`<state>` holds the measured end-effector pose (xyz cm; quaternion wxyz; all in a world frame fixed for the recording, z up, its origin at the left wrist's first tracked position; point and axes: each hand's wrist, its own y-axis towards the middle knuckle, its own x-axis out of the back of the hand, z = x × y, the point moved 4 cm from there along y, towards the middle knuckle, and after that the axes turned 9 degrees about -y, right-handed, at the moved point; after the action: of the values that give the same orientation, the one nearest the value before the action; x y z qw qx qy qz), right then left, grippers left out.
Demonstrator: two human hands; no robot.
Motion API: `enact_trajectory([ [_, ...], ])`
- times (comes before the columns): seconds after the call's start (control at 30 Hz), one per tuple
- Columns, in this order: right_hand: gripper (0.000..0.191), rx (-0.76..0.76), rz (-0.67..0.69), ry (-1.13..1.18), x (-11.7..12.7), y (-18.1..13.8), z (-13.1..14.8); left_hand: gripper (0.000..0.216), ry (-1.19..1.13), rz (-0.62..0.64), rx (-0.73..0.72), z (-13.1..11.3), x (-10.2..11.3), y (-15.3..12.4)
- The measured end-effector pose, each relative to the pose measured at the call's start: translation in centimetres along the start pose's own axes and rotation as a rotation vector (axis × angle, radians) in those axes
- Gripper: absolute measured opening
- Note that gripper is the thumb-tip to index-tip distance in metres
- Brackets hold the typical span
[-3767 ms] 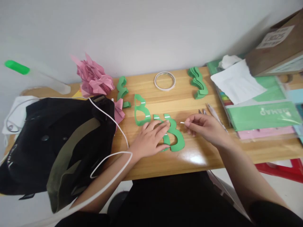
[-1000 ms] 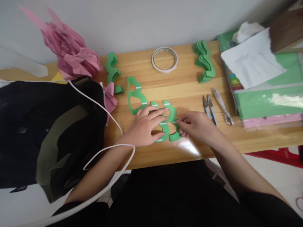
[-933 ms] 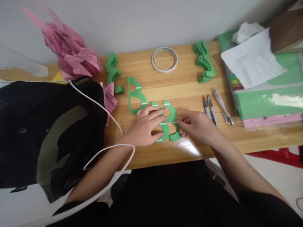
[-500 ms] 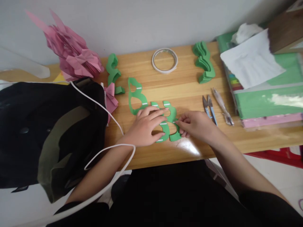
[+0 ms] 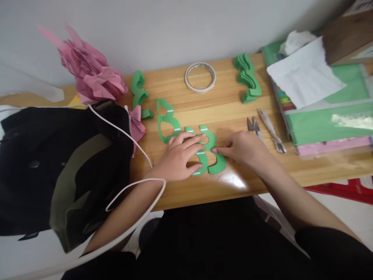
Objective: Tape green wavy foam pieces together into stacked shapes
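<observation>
My left hand (image 5: 183, 155) lies spread and flat over two green paper cutouts, holding them down against the table. The curvy right-hand cutout (image 5: 214, 167) and the cutout beside it (image 5: 202, 157), partly under my fingers, carry short white tape strips. At the right-hand cutout's middle bend, one digit of my right hand (image 5: 233, 149) presses down while the other fingers are curled in. Whether anything small is between them is hidden. A third green cutout (image 5: 161, 128) with white strips lies beyond my left hand.
On the wooden table (image 5: 175, 194) are a tape roll (image 5: 186, 79), stacks of green cutouts (image 5: 249, 79) (image 5: 136, 85), thread snips (image 5: 254, 126) and a pen (image 5: 271, 130). Pink folded paper (image 5: 93, 77) and a black bag (image 5: 26, 171) are left; green paper packs (image 5: 326, 128) right.
My right hand's digit has shifted slightly left onto the right-hand cutout, and its fingers have drawn back from the lower curve. My left hand stays put. The view has shifted slightly.
</observation>
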<state>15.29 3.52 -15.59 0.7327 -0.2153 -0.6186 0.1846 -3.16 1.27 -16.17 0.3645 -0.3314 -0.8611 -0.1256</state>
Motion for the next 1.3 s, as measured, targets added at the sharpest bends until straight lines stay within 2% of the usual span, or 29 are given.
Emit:
enact_trajectory([
  [0.07, 0.053, 0.006, 0.029, 0.028, -0.1, 0.0, -0.2, 0.037, 0.01, -0.009, -0.012, 0.0, 0.0, 0.0],
  [0.23, 0.051, -0.01, 0.198, 0.174, -0.1, -0.4, -1.2, 0.038, 0.027, -0.022, -0.027, 0.0, 0.0, 0.0],
  [0.37, 0.048, -0.046, 0.269, 0.215, 0.2, -0.9, -2.0, 0.037, 0.01, -0.028, -0.019, 0.1, -0.1, 0.0],
  [0.47, 0.042, -0.021, 0.286, 0.336, 0.2, -1.4, -2.4, 0.037, -0.008, -0.039, -0.017, 0.1, -0.1, -0.1],
  [0.63, 0.04, 0.043, 0.187, 0.518, 0.4, -1.8, -2.8, 0.039, -0.044, -0.073, -0.043, 0.0, -0.2, -0.5],
  [0.8, 0.033, 0.128, 0.104, 0.517, 1.1, -0.6, -2.7, 0.038, -0.085, -0.155, -0.087, 0.1, -0.2, -0.7],
  [0.93, 0.026, 0.153, -0.125, 0.304, 4.3, 0.4, -1.9, 0.031, -0.122, -0.255, -0.125, 0.0, 0.4, -1.0],
  [1.0, 0.018, 0.115, -0.242, 0.166, 6.2, 0.4, -1.7, 0.03, -0.124, -0.294, -0.145, -0.4, 0.9, -1.2],
  [1.07, 0.015, 0.079, -0.303, 0.097, 7.7, 0.1, -1.8, 0.026, -0.102, -0.317, -0.141, -1.2, 1.7, -1.2],
  [1.17, 0.017, 0.026, -0.296, -0.008, 8.4, -0.8, -2.4, 0.019, 0.03, -0.33, -0.027, -2.6, 3.3, 0.2],
  [1.3, 0.021, 0.014, -0.21, -0.126, 7.1, -1.7, -3.0, 0.019, 0.315, -0.212, 0.206, -3.4, 5.3, 5.6],
])
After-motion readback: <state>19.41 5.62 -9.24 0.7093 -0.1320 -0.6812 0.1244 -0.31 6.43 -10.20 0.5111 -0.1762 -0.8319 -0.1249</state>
